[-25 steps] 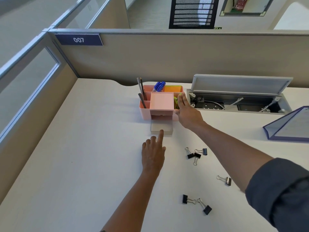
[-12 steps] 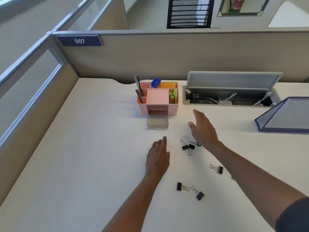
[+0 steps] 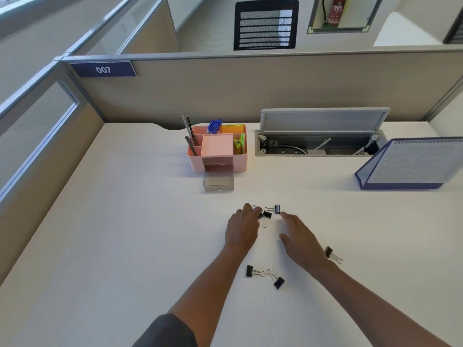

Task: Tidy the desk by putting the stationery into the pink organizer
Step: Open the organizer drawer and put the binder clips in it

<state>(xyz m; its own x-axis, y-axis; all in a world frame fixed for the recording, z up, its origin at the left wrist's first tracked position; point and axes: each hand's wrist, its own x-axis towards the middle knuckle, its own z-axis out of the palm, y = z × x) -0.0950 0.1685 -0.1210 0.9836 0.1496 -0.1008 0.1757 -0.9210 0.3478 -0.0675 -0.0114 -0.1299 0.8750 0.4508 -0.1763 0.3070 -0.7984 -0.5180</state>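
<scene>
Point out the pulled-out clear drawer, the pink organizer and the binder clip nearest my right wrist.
clear drawer (image 3: 218, 182), head view, its floor.
pink organizer (image 3: 239, 164), head view, front wall.
binder clip (image 3: 328, 252), head view, black body.

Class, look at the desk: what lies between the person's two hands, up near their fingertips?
In the head view, a small cluster of black binder clips lies on the desk between the left hand and the right hand. Neither hand holds one.

Bare desk (image 3: 125, 234): open to the left of the left hand's fingers (image 3: 246, 209).
Between both hands' fingertips: cluster of binder clips (image 3: 268, 212).
Beyond the fingertips: clear strip, then pulled-out drawer (image 3: 218, 182) fronting pink organizer (image 3: 240, 164).
Behind the palms: two binder clips (image 3: 265, 275); another (image 3: 332, 255) beside the right wrist.
</scene>
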